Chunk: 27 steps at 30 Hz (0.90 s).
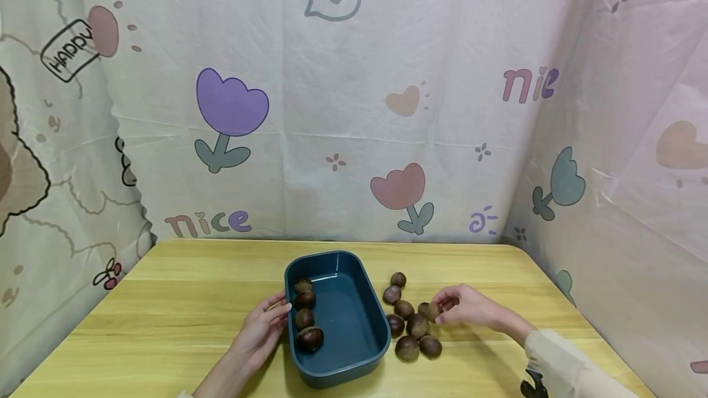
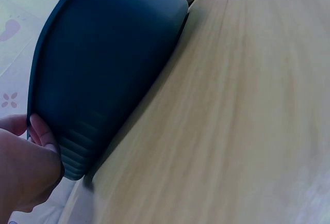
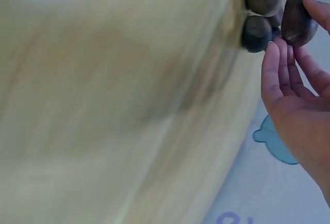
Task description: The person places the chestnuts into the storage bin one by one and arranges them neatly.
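A dark teal rectangular container [image 1: 354, 364] rests on the table, with several brown chestnuts [image 1: 305, 319] in a row along its left inner wall. At that left side my left hand [image 1: 261, 331] grips the rim between thumb and fingers; the left wrist view shows the container's outer wall [image 2: 113, 53] beside this hand. To the right of the container lies a loose group of chestnuts [image 1: 407, 348]. At the right edge of this group, my right hand [image 1: 470, 307] pinches one chestnut [image 3: 299, 21] between thumb and fingertips, which shows plainly in the right wrist view.
The light wood-grain table [image 1: 193, 300] extends to both sides of the container. Behind it hangs a pale printed cloth [image 1: 332, 109] with tulips and lettering, and more cloth [image 1: 625, 201] lines the right side.
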### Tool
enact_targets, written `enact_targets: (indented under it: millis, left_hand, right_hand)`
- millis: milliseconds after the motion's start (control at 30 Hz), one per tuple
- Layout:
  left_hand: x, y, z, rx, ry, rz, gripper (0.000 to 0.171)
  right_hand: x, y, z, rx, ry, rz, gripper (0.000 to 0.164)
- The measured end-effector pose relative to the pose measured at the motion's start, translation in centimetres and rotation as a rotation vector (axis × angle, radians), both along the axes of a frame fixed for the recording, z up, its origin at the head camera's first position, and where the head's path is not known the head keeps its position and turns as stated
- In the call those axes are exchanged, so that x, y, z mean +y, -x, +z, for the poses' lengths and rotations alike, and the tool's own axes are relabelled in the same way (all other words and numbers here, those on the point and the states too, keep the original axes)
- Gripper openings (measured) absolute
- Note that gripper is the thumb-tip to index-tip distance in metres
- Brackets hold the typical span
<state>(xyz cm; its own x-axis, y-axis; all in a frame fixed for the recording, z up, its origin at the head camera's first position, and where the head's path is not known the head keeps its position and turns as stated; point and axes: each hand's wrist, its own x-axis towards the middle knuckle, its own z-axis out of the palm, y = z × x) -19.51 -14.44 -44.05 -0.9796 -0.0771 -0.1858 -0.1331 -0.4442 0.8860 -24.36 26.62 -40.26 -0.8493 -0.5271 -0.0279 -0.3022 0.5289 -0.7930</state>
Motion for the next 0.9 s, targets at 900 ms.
enact_targets:
  millis: [900]
  left_hand:
    - [-0.1,0.2,-0.2,0.000,-0.002,-0.006,0.032]
  right_hand:
    - [-9.3,0.3,5.1,0.010,-0.109,0.180,0.022]
